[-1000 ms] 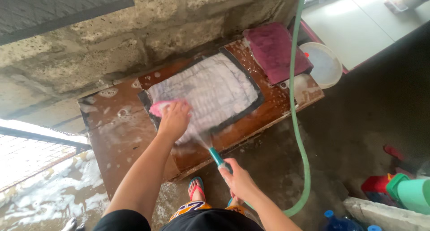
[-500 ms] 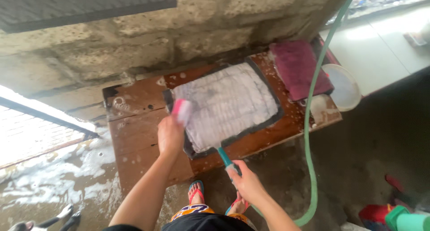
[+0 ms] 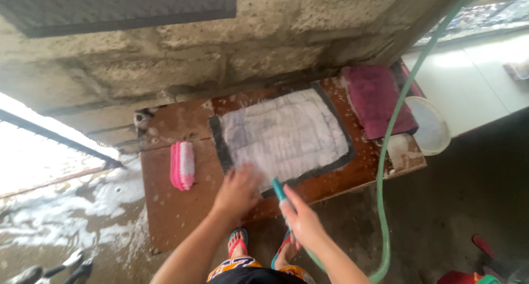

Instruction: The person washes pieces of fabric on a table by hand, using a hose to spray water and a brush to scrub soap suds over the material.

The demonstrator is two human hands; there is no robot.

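A white, dark-edged mat [image 3: 286, 135], wet and soapy, lies flat on a wet brown wooden board [image 3: 176, 207]. My left hand [image 3: 238, 189] rests on the mat's near left corner, fingers spread, holding nothing. My right hand [image 3: 300, 220] grips the teal end of a green hose [image 3: 386, 152], pointed at the mat's near edge just beside the left hand. A pink scrub brush [image 3: 182, 165] lies on the board to the left of the mat, apart from both hands.
A maroon mat [image 3: 377, 99] lies at the board's right end, with a white round basin [image 3: 427, 124] beside it. A rough concrete wall [image 3: 220, 41] rises behind the board. Suds cover the floor at left. My feet in flip-flops [image 3: 238, 241] stand below.
My left hand has let go of the pink brush, which now lies on the board at left, and has moved down onto the mat's near corner. The hose end came closer to the mat.
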